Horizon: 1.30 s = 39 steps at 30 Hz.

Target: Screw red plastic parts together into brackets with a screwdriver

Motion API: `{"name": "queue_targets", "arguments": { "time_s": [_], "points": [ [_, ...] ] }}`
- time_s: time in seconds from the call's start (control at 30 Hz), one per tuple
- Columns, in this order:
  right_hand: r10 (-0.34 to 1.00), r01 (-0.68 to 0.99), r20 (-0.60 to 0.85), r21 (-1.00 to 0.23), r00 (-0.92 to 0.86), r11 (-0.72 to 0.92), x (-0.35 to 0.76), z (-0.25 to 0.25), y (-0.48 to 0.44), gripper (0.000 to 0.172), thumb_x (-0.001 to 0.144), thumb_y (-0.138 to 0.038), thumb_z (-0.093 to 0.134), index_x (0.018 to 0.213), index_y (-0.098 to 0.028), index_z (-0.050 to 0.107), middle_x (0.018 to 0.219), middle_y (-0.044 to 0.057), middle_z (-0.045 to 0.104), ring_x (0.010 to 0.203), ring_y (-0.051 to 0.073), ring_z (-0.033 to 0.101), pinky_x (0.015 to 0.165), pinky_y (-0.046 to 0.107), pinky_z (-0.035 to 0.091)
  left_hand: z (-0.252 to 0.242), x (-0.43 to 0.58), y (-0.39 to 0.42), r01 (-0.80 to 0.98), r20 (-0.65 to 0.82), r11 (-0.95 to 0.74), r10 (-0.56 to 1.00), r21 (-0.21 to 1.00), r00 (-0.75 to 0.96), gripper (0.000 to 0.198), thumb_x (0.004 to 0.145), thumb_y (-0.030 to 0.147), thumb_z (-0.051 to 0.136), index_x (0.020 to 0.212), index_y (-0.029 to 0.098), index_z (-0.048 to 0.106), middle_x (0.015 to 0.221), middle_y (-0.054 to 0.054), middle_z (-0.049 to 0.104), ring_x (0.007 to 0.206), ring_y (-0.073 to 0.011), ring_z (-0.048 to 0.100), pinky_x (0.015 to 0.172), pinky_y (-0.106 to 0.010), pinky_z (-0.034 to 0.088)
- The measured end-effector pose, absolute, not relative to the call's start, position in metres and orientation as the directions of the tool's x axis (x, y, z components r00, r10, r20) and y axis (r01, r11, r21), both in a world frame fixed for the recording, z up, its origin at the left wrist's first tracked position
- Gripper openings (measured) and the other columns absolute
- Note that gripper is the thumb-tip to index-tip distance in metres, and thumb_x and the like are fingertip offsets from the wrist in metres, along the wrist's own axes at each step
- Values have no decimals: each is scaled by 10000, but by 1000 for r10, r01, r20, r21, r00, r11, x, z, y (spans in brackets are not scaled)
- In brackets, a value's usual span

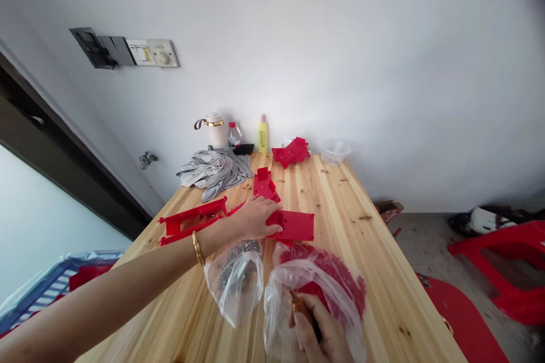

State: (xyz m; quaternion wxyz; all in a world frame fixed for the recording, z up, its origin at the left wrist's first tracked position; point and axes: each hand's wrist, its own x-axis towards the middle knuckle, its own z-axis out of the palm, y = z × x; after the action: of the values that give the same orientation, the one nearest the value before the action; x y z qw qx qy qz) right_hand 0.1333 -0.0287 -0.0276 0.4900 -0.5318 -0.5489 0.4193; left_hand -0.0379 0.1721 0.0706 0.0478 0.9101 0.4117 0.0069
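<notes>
My left hand [259, 218], with a gold bangle at its wrist, lies over the left end of a flat red plastic plate [300, 226], its fingers and thumb closed on it. Part of the plate is hidden beneath the hand. My right hand [320, 333] is low in front, closed around an amber-handled tool [300, 307]; its far end is too small to make out. Under this hand lies an open clear bag of small red pieces [340, 278]. Left of that sits another clear bag with small dark metal bits [238, 266].
Long red plastic frames [187, 221] lie to the left, and a red part [264, 184] behind my left hand. Farther back are grey cloth [215, 170], a yellow bottle [263, 135], stacked red parts [293, 151] and a clear bowl [336, 151]. A red stool [464, 323] stands right of the table.
</notes>
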Motion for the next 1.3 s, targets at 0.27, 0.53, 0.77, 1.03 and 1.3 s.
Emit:
{"name": "queue_targets", "arguments": {
  "time_s": [0.27,0.53,0.77,1.03,1.3],
  "points": [
    [994,137,108,-985,30,103,144,-6,-39,503,957,-610,444,1190,-235,684,769,38,686,633,178,624,582,255,516,62,-10,179,748,-60,-626,757,220,651,813,623,296,852,1357,150,535,1261,-191,629,1190,-391,553,1023,-525,416],
    [991,129,123,-985,45,117,154,7,-43,363,986,-523,454,1047,-223,650,786,29,662,634,167,613,568,252,501,75,-27,171,723,88,-472,861,504,500,298,846,178,582,1138,142,620,1128,-122,688,1055,-258,655,954,-408,514],
    [964,267,265,-927,-30,263,160,35,-29,259,1009,-397,461,960,-228,651,791,22,678,708,177,660,637,256,538,79,-59,106,-310,-56,175,932,934,359,625,822,217,717,1390,256,461,1025,-53,712,787,-177,704,712,-302,576],
    [894,372,427,-815,-133,444,133,51,-13,171,987,-264,496,1045,-213,648,906,40,732,801,175,699,683,251,557,41,-60,31,-645,44,406,825,647,563,369,919,479,521,855,136,642,501,32,435,363,-68,351,371,-186,294],
    [860,418,470,-754,-197,508,120,53,-16,138,972,-185,524,1049,-206,637,905,48,731,778,172,705,673,262,552,32,-61,19,-583,-54,507,781,635,622,405,948,502,476,804,142,591,634,0,501,375,-60,383,357,-199,219]
  ]
}}
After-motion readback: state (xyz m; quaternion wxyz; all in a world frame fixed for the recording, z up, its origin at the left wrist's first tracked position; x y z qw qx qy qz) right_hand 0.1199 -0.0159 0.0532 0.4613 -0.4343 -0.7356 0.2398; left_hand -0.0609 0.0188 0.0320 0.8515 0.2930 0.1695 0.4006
